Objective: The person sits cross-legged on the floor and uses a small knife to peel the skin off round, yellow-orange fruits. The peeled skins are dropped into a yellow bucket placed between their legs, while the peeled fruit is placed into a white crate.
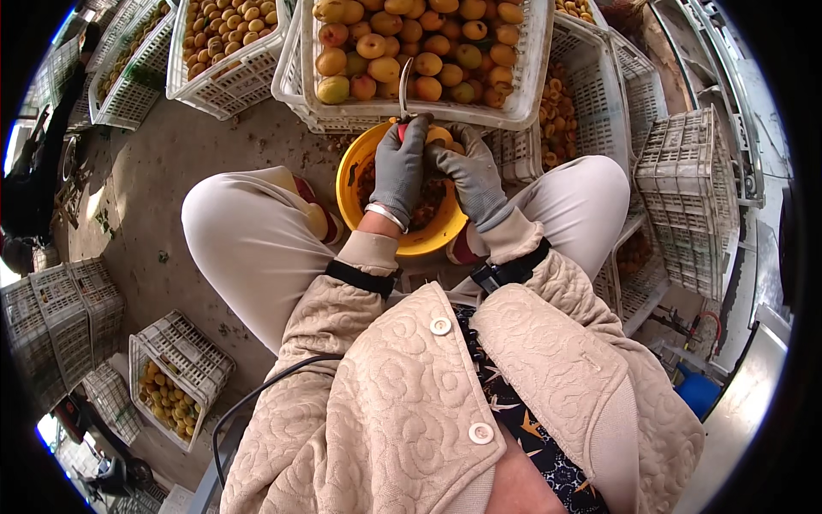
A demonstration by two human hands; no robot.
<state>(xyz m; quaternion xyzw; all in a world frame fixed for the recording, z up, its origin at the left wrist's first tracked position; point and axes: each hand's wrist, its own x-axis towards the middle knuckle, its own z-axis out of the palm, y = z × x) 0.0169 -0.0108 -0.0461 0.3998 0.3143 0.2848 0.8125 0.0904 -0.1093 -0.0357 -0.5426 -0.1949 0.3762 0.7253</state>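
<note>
My left hand [399,168], in a grey work glove, grips a small knife by its red handle [402,131]. The knife's curved blade [404,87] points away from me, up towards the fruit crate. An apricot [439,136] is held in my right hand [474,172], also gloved, close beside the left; its far side is partly hidden by the fingers. Both hands are above a yellow plastic basin [429,245] between my legs, with dark pits or scraps [427,212] inside. Just beyond it, a white plastic crate [417,114] holds whole apricots [429,64].
At the right of the basin, a crate [587,96] contains halved apricots [556,122]. More apricot crates stand at the far left [225,96] and behind left [186,347]. Stacked crates [687,193] rise at my right. A black cable [257,389] runs by my left sleeve.
</note>
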